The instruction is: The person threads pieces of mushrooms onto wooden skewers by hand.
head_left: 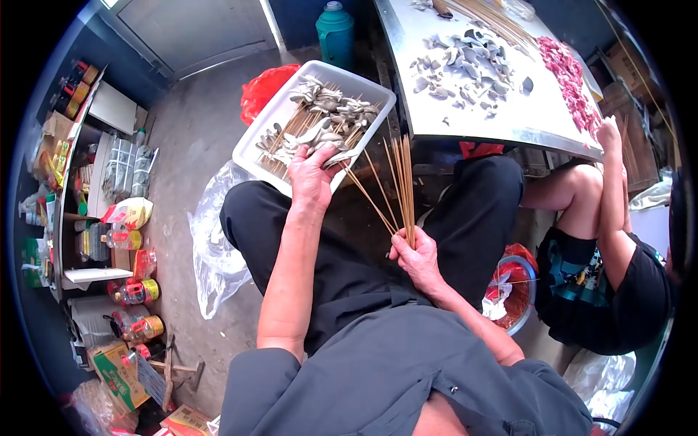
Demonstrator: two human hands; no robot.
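Note:
My left hand (311, 178) is closed around pale grey oyster mushroom pieces (340, 158) over the near edge of a white plastic tray (243, 151). In that tray lie several bamboo skewers threaded with mushrooms (331, 109). My right hand (416, 260) grips a fanned bundle of bamboo skewers (402, 182) by the lower ends, above my lap. One or two of these skewers slant up to the mushrooms at my left fingers; whether their tips pierce them, I cannot tell.
Loose mushroom pieces (469, 62), more skewers and a pile of red meat strips (567, 80) lie on the metal table (436, 120). A co-worker (618, 269) sits at right beside a bucket (520, 291). A teal thermos (334, 36) stands behind the tray; loaded shelves (87, 182) line the left.

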